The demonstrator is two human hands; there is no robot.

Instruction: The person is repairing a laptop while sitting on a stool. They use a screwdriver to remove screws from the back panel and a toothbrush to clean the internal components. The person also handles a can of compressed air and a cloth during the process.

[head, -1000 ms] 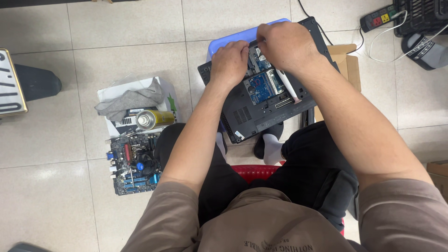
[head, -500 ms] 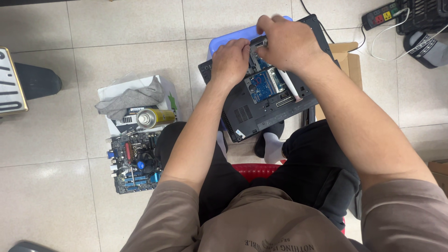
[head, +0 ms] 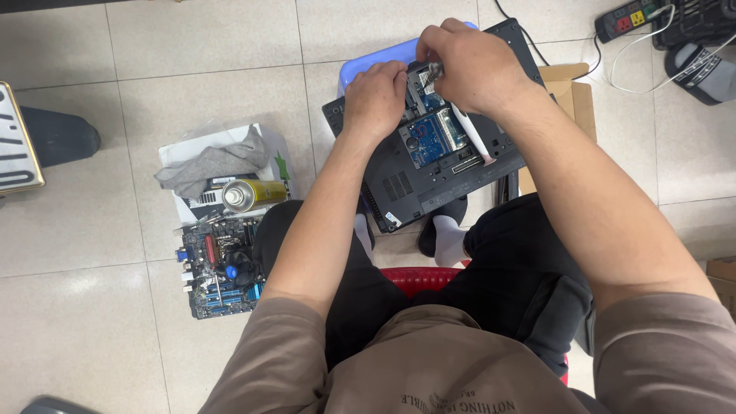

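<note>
At the far left edge we noted a framed board (head: 17,138) cut off by the picture's border, with a dark shoe (head: 60,136) just beside it on the pale floor tiles (head: 92,230). Open tile lay between these and a white box (head: 264,153), on which a grey cloth (head: 211,162) was draped and a yellow spray can (head: 249,193) lay on its side. Touching the box's near edge, a bare motherboard (head: 218,264) rested flat on the floor, with open tile to its left and below it.

Further right we saw the left hand (head: 374,96) with fingers curled together, pressed down on the opened underside of a black laptop (head: 414,184), close to the laptop's far left edge. The laptop lay tilted across a blue stool (head: 368,67), whose rim showed only beyond the machine's far side; the laptop's near corner overhung the person's knees. A blue circuit board (head: 431,136) was exposed in the open bay.

The right hand (head: 471,65) hovered over the bay's far edge, thumb and fingertips pinching a small metal part (head: 435,70); we could not tell what kind. To the right a cardboard box (head: 571,92) stood just beside the laptop's edge, then bare tile, and at the top right corner a power strip (head: 625,15) and a sandal (head: 701,69), well apart from both hands
</note>
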